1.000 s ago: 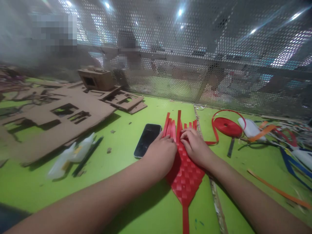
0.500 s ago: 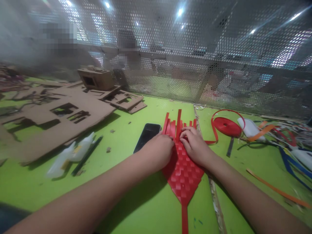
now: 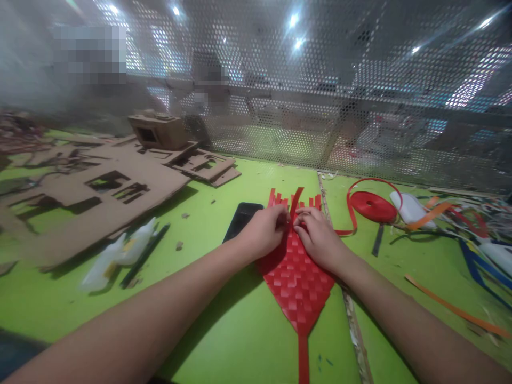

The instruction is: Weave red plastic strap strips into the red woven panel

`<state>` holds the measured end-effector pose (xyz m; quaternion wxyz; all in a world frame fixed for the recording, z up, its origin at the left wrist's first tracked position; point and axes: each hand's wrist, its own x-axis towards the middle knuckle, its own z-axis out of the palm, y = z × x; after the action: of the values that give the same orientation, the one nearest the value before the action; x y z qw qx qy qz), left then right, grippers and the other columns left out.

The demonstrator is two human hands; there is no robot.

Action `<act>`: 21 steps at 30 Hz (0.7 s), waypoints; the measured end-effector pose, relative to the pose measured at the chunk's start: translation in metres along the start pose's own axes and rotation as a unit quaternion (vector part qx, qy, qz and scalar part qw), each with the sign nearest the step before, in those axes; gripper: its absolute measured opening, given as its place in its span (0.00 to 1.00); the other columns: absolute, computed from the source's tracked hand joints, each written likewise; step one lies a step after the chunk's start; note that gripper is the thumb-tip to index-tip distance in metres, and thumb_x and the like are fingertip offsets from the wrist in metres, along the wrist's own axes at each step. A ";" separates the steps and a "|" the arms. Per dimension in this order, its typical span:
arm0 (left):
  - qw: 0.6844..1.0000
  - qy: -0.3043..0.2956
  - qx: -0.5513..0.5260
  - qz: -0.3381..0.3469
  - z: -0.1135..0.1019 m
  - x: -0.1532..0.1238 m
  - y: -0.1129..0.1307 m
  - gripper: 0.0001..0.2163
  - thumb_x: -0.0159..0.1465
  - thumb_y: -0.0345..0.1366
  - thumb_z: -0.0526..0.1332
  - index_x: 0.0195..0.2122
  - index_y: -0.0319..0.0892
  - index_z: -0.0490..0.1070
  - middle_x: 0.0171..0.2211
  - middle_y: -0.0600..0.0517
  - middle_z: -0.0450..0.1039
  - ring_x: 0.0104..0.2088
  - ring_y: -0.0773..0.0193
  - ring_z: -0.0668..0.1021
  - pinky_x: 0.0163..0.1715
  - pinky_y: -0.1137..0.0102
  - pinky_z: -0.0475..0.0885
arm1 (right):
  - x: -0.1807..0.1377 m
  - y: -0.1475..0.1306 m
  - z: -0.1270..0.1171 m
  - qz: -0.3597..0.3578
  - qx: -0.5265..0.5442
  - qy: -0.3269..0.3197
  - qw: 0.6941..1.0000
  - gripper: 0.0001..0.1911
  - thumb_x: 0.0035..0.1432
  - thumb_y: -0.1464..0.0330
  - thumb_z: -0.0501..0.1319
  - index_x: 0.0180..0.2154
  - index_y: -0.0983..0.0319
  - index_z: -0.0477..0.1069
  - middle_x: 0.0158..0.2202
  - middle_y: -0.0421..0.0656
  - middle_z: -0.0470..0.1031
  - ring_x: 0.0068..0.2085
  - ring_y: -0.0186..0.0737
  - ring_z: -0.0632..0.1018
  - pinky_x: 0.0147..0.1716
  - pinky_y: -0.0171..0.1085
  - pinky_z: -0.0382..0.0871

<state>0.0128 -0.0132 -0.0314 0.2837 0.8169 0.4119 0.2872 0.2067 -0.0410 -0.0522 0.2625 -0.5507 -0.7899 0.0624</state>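
A red woven piece of flat plastic strips point(image 3: 298, 282) lies on the green table, its pointed end toward me with one long strip running off the near edge. Loose strip ends stick out at its far side. My left hand point(image 3: 269, 229) is closed at the upper left of the weave, its fingertips pinching a red strip point(image 3: 296, 201) that leans up to the right. Beside it, my right hand point(image 3: 318, 234) rests on the weave's right side, fingers curled at the same strip's base. Under my left wrist lies a dark phone point(image 3: 242, 220), partly covered.
A roll of red strip point(image 3: 373, 206) sits at right, near a white bottle point(image 3: 410, 209) and tangled coloured strips. Two glue bottles point(image 3: 104, 264) and a dark pen-like stick point(image 3: 144, 256) lie left, before cut cardboard sheets point(image 3: 120, 213). A perforated metal screen point(image 3: 272, 106) borders the back.
My left hand has shifted up and its fingers have moved to the middle strip, which now bends to the right. My right hand has stayed nearly in place.
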 end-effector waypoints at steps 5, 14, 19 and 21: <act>0.999 0.011 -0.014 -0.036 -0.002 0.003 0.000 0.05 0.61 0.30 0.63 0.37 0.44 0.75 0.37 0.50 0.82 0.38 0.59 0.82 0.41 0.66 0.76 | -0.002 0.000 0.000 -0.033 -0.038 0.010 0.999 0.04 0.67 0.71 0.56 0.39 0.58 0.69 0.51 0.51 0.73 0.57 0.54 0.72 0.60 0.60 0.63; 0.993 -0.033 0.102 -0.055 -0.022 0.002 -0.002 0.10 0.60 0.30 0.60 0.36 0.46 0.82 0.38 0.49 0.84 0.39 0.54 0.82 0.43 0.61 0.76 | -0.008 -0.011 -0.010 -0.062 -0.127 0.033 0.989 0.11 0.67 0.70 0.56 0.49 0.62 0.72 0.52 0.55 0.73 0.56 0.58 0.71 0.62 0.62 0.60; 0.991 -0.059 0.118 -0.023 -0.022 0.005 -0.002 0.12 0.61 0.30 0.58 0.38 0.46 0.82 0.37 0.50 0.84 0.38 0.55 0.82 0.40 0.64 0.75 | -0.009 -0.018 -0.016 -0.131 -0.182 0.025 0.974 0.13 0.68 0.68 0.57 0.49 0.57 0.79 0.54 0.51 0.76 0.55 0.59 0.71 0.64 0.67 0.53; 0.987 -0.069 0.142 -0.013 -0.022 0.007 -0.002 0.12 0.61 0.29 0.58 0.38 0.46 0.81 0.36 0.50 0.84 0.38 0.55 0.82 0.40 0.64 0.75 | -0.009 -0.018 -0.016 -0.154 -0.180 0.010 0.971 0.13 0.69 0.68 0.58 0.48 0.57 0.80 0.53 0.50 0.77 0.55 0.58 0.72 0.66 0.67 0.51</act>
<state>-0.0005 -0.0015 -0.0167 0.1962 0.8613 0.4385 0.1654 0.2019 -0.0587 -0.0343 0.1737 -0.4614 -0.8606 -0.1278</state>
